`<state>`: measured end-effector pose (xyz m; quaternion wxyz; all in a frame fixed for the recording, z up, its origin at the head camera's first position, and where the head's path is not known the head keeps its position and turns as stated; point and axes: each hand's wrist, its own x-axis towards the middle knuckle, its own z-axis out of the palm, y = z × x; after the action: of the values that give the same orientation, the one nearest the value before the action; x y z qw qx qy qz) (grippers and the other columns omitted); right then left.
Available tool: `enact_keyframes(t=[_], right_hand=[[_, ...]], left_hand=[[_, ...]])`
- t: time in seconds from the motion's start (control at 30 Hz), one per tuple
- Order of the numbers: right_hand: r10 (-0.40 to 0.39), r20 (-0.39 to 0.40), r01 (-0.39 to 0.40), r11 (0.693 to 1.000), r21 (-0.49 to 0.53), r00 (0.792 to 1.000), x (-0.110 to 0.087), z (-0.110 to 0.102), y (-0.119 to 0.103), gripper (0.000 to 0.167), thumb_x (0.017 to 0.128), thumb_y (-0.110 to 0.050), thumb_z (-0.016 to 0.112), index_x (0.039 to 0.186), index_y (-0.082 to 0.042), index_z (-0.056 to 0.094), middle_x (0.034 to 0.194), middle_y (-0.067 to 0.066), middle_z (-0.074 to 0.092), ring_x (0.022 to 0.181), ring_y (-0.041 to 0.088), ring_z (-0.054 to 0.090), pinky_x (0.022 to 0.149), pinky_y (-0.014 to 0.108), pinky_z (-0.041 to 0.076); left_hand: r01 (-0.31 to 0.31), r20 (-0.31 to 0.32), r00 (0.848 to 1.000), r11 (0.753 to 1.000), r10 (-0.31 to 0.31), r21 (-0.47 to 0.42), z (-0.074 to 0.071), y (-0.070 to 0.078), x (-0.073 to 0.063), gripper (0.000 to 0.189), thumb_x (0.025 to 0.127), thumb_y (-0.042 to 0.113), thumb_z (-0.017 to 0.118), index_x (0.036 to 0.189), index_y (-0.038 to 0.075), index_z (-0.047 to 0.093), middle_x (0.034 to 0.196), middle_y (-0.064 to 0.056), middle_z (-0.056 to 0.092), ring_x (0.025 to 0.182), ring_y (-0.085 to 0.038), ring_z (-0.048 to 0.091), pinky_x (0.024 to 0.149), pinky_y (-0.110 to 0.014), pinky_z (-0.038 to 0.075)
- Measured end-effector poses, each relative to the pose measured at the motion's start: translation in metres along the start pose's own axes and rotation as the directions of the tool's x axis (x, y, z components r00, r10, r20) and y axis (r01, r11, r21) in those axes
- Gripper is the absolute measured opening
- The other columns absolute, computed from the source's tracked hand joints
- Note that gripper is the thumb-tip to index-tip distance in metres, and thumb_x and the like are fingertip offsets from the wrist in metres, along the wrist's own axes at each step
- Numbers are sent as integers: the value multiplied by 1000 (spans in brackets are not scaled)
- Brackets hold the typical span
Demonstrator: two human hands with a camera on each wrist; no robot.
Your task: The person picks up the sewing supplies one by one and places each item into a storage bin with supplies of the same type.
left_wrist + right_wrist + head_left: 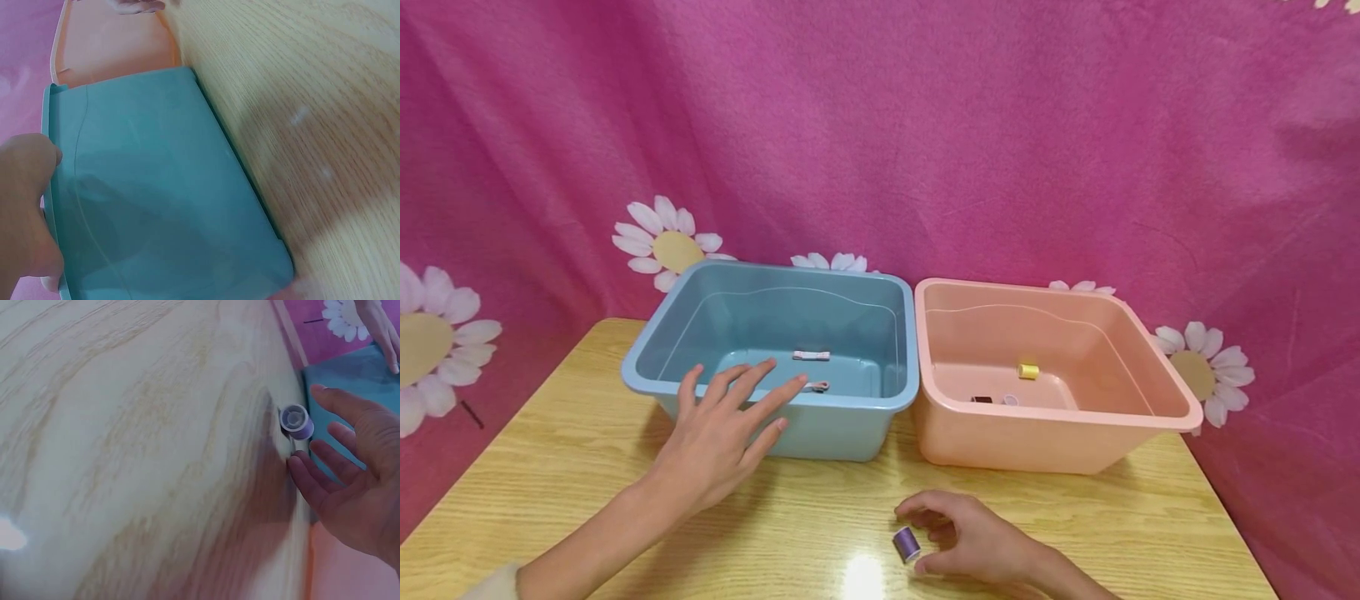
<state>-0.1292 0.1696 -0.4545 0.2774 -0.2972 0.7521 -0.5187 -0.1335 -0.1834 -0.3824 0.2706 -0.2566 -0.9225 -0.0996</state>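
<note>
A spool of purple thread (906,544) lies on the wooden table near the front. My right hand (973,537) is beside it, thumb and fingers spread around the spool without pinching it; the right wrist view shows the spool's white end (294,417) near the fingertips. Over the front rim of the blue bin (835,429) my left hand (718,437) hovers with fingers spread and nothing in them. Inside that bin are a pale hair-clip-like strip (811,356) and a small pinkish clip (817,387), partly behind the left fingers.
To the right, touching the blue bin's side, stands a peach bin (1037,437). It contains a yellow thread spool (1028,372), a dark brown piece (981,400) and a whitish round piece (1011,400). Behind both hangs a pink flowered cloth (880,133).
</note>
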Motion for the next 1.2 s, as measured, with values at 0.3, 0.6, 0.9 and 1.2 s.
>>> enact_keyframes(t=[0.3,0.6,0.9,1.2], right_hand=[[62,45,-61,998,-15,997,3,2,3,40,87,-14,79,125,-15,65,121,1,65,109,14,61,92,23,47],[30,48,-24,992,-126,998,4,5,5,33,86,-16,80,117,-19,69,114,-8,65,100,8,59,92,22,48],[34,23,-29,984,-174,999,5,5,4,28,86,-12,79,112,-18,72,108,-11,66,95,5,59,88,22,49],[70,12,-68,986,-154,997,5,4,-2,26,86,-11,79,110,-18,73,105,-11,66,95,7,61,87,21,50]], left_hand=[[5,18,1000,1000,-5,-6,0,0,0,53,107,52,21,150,31,46,145,-13,48,124,-36,46,98,-75,22],[5,9,1000,1000,-5,-14,1,0,-1,51,108,50,25,149,32,46,144,-14,49,123,-36,47,97,-75,22],[-2,2,1000,1000,2,-10,2,0,0,56,107,53,18,149,31,47,143,-14,49,122,-37,47,97,-75,22],[-3,5,1000,1000,3,-7,1,0,0,56,107,53,18,149,31,47,144,-14,49,122,-37,47,98,-75,22]])
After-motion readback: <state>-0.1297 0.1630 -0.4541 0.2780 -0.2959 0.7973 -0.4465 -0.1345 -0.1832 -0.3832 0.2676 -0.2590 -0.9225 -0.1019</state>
